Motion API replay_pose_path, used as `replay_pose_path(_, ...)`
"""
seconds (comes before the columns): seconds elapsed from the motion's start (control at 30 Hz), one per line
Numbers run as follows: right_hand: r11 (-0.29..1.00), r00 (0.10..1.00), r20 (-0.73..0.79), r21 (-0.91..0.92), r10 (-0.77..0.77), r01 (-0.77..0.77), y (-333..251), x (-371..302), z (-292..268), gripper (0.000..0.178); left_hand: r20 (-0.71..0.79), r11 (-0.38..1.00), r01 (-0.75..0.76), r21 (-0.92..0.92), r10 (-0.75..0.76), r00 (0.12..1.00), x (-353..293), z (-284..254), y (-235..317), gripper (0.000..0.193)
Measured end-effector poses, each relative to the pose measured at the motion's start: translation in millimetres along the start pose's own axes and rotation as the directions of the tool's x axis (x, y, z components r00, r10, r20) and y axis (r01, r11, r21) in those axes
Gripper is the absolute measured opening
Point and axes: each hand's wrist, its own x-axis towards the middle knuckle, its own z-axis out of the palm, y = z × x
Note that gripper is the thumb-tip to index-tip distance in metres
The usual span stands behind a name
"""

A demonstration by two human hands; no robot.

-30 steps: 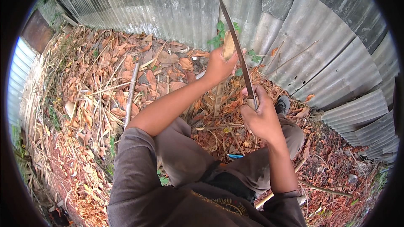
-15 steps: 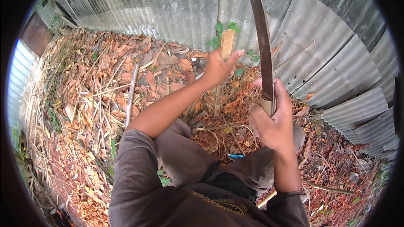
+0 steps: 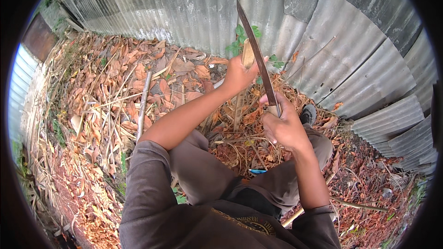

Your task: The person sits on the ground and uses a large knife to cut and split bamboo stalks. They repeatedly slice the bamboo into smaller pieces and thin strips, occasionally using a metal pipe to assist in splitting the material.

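My left hand (image 3: 238, 74) is closed round a flat strip of split bamboo (image 3: 248, 53), held upright. Its pale top pokes out above my fist, and its lower length runs down to the leaf-covered ground. In my right hand (image 3: 285, 122) is a machete (image 3: 259, 62), gripped by its pale handle (image 3: 274, 110). The long dark blade slants up and to the left, its tip in front of the metal sheets. It passes just right of the bamboo's top and overlaps my left thumb in view; whether blade and bamboo touch I cannot tell.
Corrugated metal sheets (image 3: 198, 14) form a fence ahead and to the right. A small green plant (image 3: 237, 46) grows at its foot. Dry leaves (image 3: 184, 67) cover the ground, with a stick (image 3: 144, 103) on the left. Something small and blue (image 3: 257, 171) lies between my legs.
The machete has come down and tilted left, from nearly upright to slanting beside the bamboo's top. My right hand moved slightly left; my left hand stayed almost still.
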Motion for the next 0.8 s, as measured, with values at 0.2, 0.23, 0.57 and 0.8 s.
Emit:
replay_pose_path(0.2,0.728,0.945,0.305,0.62,0.119,-0.292,-17.2,-10.0,-10.8,0.039,-0.045,0.992,-0.104,0.076,0.107,0.993,-4.9,1.0,-18.2,0.022)
replay_pose_path(0.23,0.806,0.942,0.304,0.517,0.142,-0.288,-22.2,-14.1,-10.8,0.036,-0.044,0.99,-0.1,0.095,0.104,0.994,-5.0,0.9,-20.3,0.021)
replay_pose_path(0.57,0.837,0.946,0.284,0.471,0.154,-0.278,-41.4,-20.4,-8.0,0.033,-0.051,0.997,-0.079,0.006,0.079,0.996,-6.2,-3.0,-12.3,0.032)
replay_pose_path(0.8,0.854,0.84,-0.197,-0.247,-0.506,0.457,-62.5,-30.3,26.0,0.036,-0.021,0.997,-0.025,0.072,0.027,0.999,-8.5,-3.2,-1.4,0.035)
